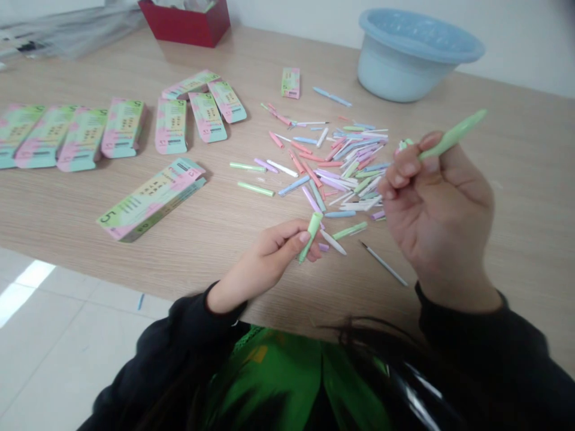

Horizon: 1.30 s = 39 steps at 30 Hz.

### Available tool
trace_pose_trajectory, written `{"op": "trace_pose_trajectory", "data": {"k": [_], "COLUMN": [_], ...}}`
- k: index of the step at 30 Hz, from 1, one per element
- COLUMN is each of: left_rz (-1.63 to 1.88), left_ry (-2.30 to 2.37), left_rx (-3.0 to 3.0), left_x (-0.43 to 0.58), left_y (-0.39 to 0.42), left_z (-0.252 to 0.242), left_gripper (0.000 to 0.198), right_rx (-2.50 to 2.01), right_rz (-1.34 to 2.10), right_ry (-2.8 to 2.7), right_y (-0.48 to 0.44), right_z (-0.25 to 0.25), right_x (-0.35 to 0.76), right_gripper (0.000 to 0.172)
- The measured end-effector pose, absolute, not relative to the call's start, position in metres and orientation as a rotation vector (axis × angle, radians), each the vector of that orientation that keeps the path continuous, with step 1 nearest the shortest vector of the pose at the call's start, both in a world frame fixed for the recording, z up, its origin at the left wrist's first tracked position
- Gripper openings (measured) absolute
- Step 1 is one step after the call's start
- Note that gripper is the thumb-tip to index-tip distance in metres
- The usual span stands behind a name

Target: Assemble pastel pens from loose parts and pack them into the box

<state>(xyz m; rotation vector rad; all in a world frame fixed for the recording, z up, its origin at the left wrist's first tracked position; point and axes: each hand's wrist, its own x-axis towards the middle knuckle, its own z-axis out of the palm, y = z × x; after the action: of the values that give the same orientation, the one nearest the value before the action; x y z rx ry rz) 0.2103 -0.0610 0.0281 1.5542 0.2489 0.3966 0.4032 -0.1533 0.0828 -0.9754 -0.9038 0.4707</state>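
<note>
My left hand [274,254] is closed on a light green pen cap [313,227], held upright at a slant low over the table. Raised to the right, my right hand [444,209] pinches a light green tapered pen barrel [456,134] between thumb and fingers, its narrow end pointing up and right. A smaller whitish-green bit shows by its curled fingers, too blurred to name. Between the hands lies a loose heap of pen parts [335,176] in pink, blue, purple, green and white. A thin grey refill [383,263] and a white tapered piece [333,242] lie nearest me.
Several pastel cardboard boxes [123,129] stand in a row at the left, with one larger box [150,200] lying in front. A small box [291,82] lies farther back. Against the wall are a blue basin [399,66], a red box [188,24] and clear plastic bags [76,33].
</note>
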Motion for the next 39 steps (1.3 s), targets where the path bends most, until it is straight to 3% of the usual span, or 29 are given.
{"op": "trace_pose_trajectory", "data": {"k": [21,33,39], "left_rz": [0.461,0.545,0.487], "left_ry": [0.229,0.281,0.346], "left_rx": [1.637,1.385,1.368], "left_x": [0.211,0.21,0.207], "left_y": [-0.065,-0.066,-0.062], "left_z": [0.032,0.025,0.028], "left_gripper": [0.025,0.014,0.03], "right_rx": [-1.033,-1.02,-1.081], "right_rz": [0.587,0.898,0.906], "right_ry": [-1.02,-1.022,-1.011], "right_y": [-0.14,-0.148,-0.154], "right_z": [0.082,0.055,0.054], "right_x": [0.357,0.359,0.368], "right_gripper": [0.016,0.012,0.007]}}
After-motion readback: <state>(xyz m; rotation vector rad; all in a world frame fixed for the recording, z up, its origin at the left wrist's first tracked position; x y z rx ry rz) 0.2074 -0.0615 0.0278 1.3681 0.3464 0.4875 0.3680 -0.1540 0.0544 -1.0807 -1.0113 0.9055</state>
